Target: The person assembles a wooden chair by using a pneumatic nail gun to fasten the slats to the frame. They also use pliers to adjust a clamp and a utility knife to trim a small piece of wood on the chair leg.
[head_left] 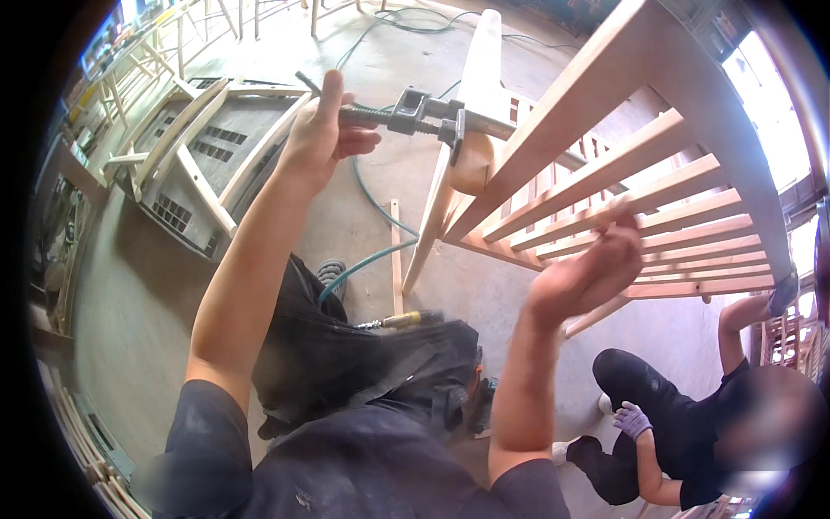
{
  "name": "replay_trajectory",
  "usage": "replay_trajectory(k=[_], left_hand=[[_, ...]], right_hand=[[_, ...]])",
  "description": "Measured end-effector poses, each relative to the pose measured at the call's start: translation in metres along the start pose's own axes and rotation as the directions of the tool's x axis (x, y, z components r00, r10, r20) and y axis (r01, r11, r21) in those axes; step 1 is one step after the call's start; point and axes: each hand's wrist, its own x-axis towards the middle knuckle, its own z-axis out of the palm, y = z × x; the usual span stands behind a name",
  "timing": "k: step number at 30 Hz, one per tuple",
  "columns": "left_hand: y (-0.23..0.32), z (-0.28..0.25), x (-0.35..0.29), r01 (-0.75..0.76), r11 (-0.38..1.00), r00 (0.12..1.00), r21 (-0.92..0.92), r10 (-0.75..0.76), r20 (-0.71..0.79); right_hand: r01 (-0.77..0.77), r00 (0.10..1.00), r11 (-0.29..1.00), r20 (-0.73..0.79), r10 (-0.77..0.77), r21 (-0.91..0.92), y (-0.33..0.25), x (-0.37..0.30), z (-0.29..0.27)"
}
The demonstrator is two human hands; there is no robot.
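A metal bar clamp point(415, 112) with a threaded screw lies across the end of a wooden frame with slats point(596, 195), its jaw against a rounded wooden leg point(472, 166). My left hand point(322, 130) is at the screw's outer end, the thumb up along the thin cross handle point(306, 83) and the fingers beneath the screw. In front of the slats, my right hand point(592, 264) is raised with bent fingers. Motion smears its fingertips, and I cannot tell whether they touch a slat.
At the lower right a crouching person point(666, 424) in dark clothes has a gloved hand at the frame's far corner. A yellow-and-black power tool point(406, 319) lies near my legs. A green hose point(367, 259) crosses the floor. Curved wooden parts point(203, 156) rest at the left.
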Motion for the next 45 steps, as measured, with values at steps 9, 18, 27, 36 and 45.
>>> replay_trajectory(k=[9,18,27,36,45], left_hand=[[-0.009,-0.006,-0.007,0.150,0.955,0.979,-0.257,-0.107,0.175],[-0.001,-0.011,-0.018,0.211,0.793,0.955,-0.572,-0.042,0.293],[0.012,-0.002,0.002,0.526,0.624,0.825,-0.578,-0.209,0.526],[-0.001,0.001,0.013,0.423,0.664,0.877,-0.617,-0.127,0.464],[-0.084,-0.025,-0.030,0.494,0.732,0.868,-0.468,-0.390,0.307]], right_hand=[[-0.338,0.888,0.889,0.418,0.192,0.310,-0.034,-0.092,0.024],[-0.502,0.861,0.749,0.329,0.387,0.433,-0.034,-0.096,0.022],[-0.610,0.789,0.558,0.373,0.488,0.563,-0.011,-0.098,0.039],[-0.677,0.539,0.013,0.484,0.690,0.736,-0.003,-0.092,0.005],[-0.750,0.473,0.177,0.330,0.817,0.637,0.002,-0.117,-0.073]])
